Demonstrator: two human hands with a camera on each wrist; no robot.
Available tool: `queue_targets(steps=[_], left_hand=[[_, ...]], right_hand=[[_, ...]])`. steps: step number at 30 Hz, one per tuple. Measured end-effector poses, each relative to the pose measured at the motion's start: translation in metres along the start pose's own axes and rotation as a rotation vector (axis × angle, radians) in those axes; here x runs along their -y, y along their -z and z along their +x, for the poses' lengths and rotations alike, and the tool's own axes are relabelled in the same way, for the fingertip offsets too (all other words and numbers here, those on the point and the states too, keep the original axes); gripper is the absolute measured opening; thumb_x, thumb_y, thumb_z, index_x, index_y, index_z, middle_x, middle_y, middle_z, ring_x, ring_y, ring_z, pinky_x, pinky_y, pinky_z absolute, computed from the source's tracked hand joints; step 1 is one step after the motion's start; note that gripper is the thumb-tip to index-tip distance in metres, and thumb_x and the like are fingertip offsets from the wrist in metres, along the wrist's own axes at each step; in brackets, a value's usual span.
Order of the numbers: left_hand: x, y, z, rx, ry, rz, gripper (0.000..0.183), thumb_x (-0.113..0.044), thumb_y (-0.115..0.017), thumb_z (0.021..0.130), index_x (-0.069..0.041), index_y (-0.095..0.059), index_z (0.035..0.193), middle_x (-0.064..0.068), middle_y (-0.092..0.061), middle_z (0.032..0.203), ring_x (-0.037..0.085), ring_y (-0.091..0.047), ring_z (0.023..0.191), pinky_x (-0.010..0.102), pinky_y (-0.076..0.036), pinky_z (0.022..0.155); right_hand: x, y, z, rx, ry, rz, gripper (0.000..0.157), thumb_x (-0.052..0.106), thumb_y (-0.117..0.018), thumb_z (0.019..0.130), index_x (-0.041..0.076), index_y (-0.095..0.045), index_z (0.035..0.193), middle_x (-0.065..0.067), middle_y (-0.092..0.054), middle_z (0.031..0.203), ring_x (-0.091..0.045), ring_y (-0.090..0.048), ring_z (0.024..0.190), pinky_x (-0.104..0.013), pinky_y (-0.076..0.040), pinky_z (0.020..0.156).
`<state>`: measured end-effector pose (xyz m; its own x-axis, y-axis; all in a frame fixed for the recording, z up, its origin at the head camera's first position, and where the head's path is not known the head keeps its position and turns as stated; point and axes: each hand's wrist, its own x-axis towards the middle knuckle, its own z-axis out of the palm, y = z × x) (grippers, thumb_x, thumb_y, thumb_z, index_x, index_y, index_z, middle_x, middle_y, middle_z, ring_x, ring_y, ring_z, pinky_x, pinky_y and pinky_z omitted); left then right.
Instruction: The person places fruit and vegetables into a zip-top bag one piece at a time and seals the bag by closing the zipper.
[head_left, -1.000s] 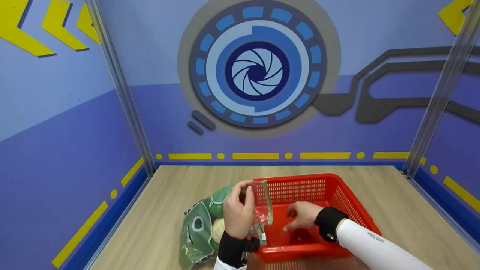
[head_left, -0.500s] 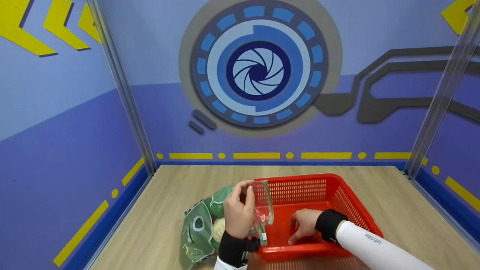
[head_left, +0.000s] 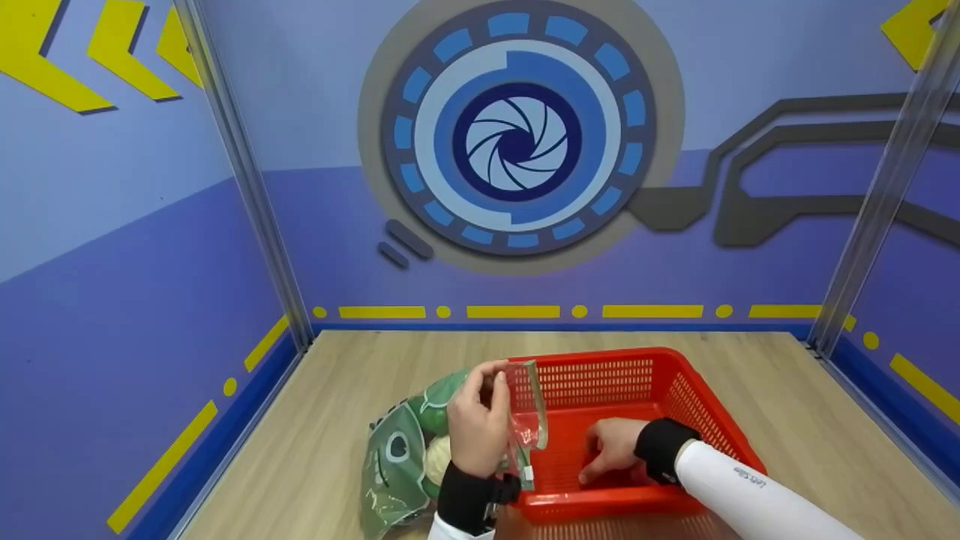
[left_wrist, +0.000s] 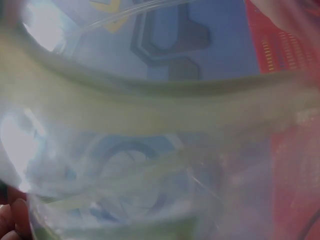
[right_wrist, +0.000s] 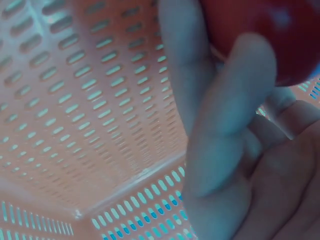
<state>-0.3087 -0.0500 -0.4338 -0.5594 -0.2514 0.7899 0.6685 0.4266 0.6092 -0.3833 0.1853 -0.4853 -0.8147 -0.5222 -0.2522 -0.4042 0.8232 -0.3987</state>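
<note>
A green zip bag (head_left: 394, 487) with a printed cartoon face stands left of the red plastic basket (head_left: 600, 498). My left hand (head_left: 478, 427) grips its top edge, so the clear mouth and white slider hang over the basket's left side. Through the film show a pale round vegetable (head_left: 437, 459) and green ones (head_left: 433, 420). Inside the basket, my right hand (head_left: 611, 446) reaches low near the front wall. In the right wrist view its thumb and fingers curl round a shiny round red fruit (right_wrist: 295, 45), partly cut off by the frame. Bag film fills the left wrist view, blurred.
The wooden table (head_left: 300, 450) ends at a blue-purple back wall (head_left: 315, 240), with side walls left and right. Metal posts (head_left: 255, 195) mark the corners. The basket's slotted right wall (head_left: 701, 405) rises beside my right wrist.
My right hand has moved slightly right and lower in the basket, closing its fingers over the red fruit, which was visible below it earlier. My left hand and the bag have stayed put.
</note>
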Motion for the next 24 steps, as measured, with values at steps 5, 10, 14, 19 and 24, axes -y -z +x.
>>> queue_targets(steps=[5, 10, 14, 19, 24], left_hand=[[0.0, 0.0, 0.0, 0.004, -0.002, 0.001, 0.012, 0.002, -0.066, 0.095, -0.002, -0.072, 0.104, 0.002, -0.059, 0.071, 0.002, -0.045, 0.062, 0.02, -0.042, 0.056], [0.0, 0.0, 0.0, 0.012, 0.01, 0.005, 0.012, 0.002, -0.066, 0.095, -0.002, -0.072, 0.104, 0.002, -0.057, 0.07, 0.002, -0.044, 0.062, 0.02, -0.041, 0.056], [0.0, 0.0, 0.0, 0.011, 0.012, 0.001, 0.011, 0.002, -0.066, 0.095, -0.001, -0.072, 0.104, 0.002, -0.058, 0.071, 0.002, -0.045, 0.062, 0.02, -0.042, 0.056], [0.0, -0.001, 0.001, 0.01, 0.011, 0.005, 0.012, 0.001, -0.066, 0.096, -0.005, -0.072, 0.104, 0.002, -0.058, 0.071, 0.002, -0.046, 0.063, 0.02, -0.043, 0.056], [0.0, -0.001, -0.001, 0.012, 0.017, 0.005, 0.013, 0.0, -0.066, 0.096, -0.008, -0.072, 0.104, 0.002, -0.059, 0.072, 0.002, -0.047, 0.063, 0.021, -0.044, 0.056]], right_hand=[[-0.003, 0.0, 0.001, -0.063, 0.003, 0.028, 0.03, 0.034, -0.082, 0.077, 0.016, -0.065, 0.094, 0.002, -0.061, 0.082, -0.015, -0.052, 0.076, -0.034, -0.043, 0.07], [-0.006, 0.006, 0.001, -0.177, 0.005, 0.101, 0.03, 0.027, -0.073, 0.081, 0.015, -0.059, 0.104, -0.002, -0.061, 0.087, -0.018, -0.054, 0.079, -0.035, -0.045, 0.073], [-0.006, 0.015, 0.001, -0.246, 0.022, 0.172, 0.032, 0.03, -0.07, 0.085, 0.013, -0.057, 0.109, -0.005, -0.063, 0.091, -0.018, -0.058, 0.081, -0.036, -0.049, 0.074], [0.001, 0.023, 0.002, -0.322, 0.056, 0.287, 0.035, 0.033, -0.07, 0.091, 0.01, -0.058, 0.115, -0.012, -0.067, 0.101, -0.023, -0.064, 0.087, -0.038, -0.056, 0.073], [0.018, 0.026, 0.003, -0.38, 0.105, 0.43, 0.034, 0.03, -0.067, 0.097, 0.013, -0.059, 0.125, -0.018, -0.064, 0.116, -0.027, -0.063, 0.091, -0.037, -0.059, 0.067]])
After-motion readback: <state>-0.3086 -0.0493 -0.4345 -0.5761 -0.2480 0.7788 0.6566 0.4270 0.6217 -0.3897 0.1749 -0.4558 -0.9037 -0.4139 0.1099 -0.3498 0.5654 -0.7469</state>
